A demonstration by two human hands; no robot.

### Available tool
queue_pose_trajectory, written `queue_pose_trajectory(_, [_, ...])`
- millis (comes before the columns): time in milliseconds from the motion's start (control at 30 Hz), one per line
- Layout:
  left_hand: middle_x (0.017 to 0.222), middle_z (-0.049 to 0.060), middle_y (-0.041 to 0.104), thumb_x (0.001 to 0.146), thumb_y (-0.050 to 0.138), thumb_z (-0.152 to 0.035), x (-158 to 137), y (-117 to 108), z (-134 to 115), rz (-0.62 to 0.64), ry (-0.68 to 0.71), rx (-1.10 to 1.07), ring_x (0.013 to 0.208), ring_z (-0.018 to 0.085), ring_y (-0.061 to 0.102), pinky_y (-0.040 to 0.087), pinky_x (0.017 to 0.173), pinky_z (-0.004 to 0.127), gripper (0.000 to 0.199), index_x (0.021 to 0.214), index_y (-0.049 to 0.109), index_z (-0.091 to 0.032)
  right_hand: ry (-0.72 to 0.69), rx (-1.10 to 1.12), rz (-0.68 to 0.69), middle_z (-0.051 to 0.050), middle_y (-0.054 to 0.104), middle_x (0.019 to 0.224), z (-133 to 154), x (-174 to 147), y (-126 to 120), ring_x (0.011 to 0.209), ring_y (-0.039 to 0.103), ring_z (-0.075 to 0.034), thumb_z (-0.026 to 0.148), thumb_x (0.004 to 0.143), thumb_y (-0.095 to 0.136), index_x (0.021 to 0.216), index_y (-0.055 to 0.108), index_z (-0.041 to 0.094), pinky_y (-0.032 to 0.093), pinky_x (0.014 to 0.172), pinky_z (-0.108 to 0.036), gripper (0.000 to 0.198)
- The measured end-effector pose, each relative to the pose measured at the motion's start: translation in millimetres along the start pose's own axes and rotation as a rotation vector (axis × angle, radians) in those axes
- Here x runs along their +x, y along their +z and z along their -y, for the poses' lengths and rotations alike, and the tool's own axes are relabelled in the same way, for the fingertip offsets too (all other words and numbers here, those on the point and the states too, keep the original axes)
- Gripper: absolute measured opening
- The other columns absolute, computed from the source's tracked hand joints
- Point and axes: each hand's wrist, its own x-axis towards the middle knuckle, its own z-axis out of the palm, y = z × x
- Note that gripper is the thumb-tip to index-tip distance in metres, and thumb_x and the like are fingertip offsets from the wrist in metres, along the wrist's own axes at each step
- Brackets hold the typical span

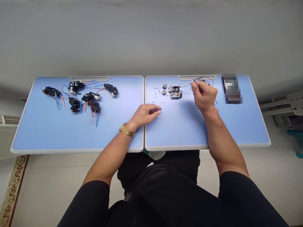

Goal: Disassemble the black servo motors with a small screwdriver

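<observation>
My right hand (204,96) is raised over the right table, closed with thumb and forefinger pinched together. A thin end shows at its fingertips, too small to name. My left hand (148,114) rests near the seam between the tables, thumb and forefinger tips close together; whatever is between them is too small to tell. Between the hands lie two opened black housings (176,94) with metal parts, and blue and pinkish tubes running from them. Two small round metal parts (164,85) sit left of the housings. Several tiny screws (156,93) are scattered beside these.
Several black motor-like units (75,87) with red wires and blue and pink tubes lie on the left table (47,132). A blurred dark object (232,91) is at the right table's back edge. Loose wires (208,78) lie behind my right hand. A grey wall (142,37) stands behind.
</observation>
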Motion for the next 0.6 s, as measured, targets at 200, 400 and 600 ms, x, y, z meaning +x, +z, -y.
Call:
queue_pose_trajectory(200, [0.1, 0.004, 0.087, 0.1, 0.07, -0.038, 0.0, 1.3, 1.7, 0.002, -0.007, 0.003, 0.088, 0.018, 0.078, 0.067, 0.086, 0.033, 0.027, 0.115, 0.088, -0.023, 0.012, -0.102, -0.001, -0.001, 0.056, 0.067, 8.4, -3.1, -3.7, 0.063, 0.049, -0.018, 0.073, 0.112, 0.041, 0.082, 0.067, 0.027, 0.046, 0.065, -0.037, 0.061])
queue_pose_trajectory(400, [0.099, 0.004, 0.086, 0.103, 0.069, -0.035, -1.5, 1.2, 2.2, -0.016, -0.008, -0.007, 0.084, 0.017, 0.076, 0.067, 0.084, 0.033, 0.027, 0.118, 0.086, -0.021, 0.026, -0.115, 0.009, -0.001, 0.053, 0.065, 12.8, -3.4, -1.6, 0.061, 0.046, -0.019, 0.078, 0.111, 0.038, 0.081, 0.067, 0.027, 0.045, 0.065, -0.038, 0.066])
queue_pose_trajectory(600, [0.109, 0.007, 0.086, 0.107, 0.063, -0.028, -2.1, 9.1, 5.2, -0.071, 0.125, 0.122, 0.098, 0.02, 0.079, 0.067, 0.097, 0.041, 0.025, 0.119, 0.084, -0.022, -0.014, -0.005, -0.007, 0.0, 0.05, 0.064, 24.1, -3.7, 1.2, 0.06, 0.045, -0.017, 0.074, 0.111, 0.043, 0.079, 0.065, 0.026, 0.042, 0.065, -0.037, 0.061])
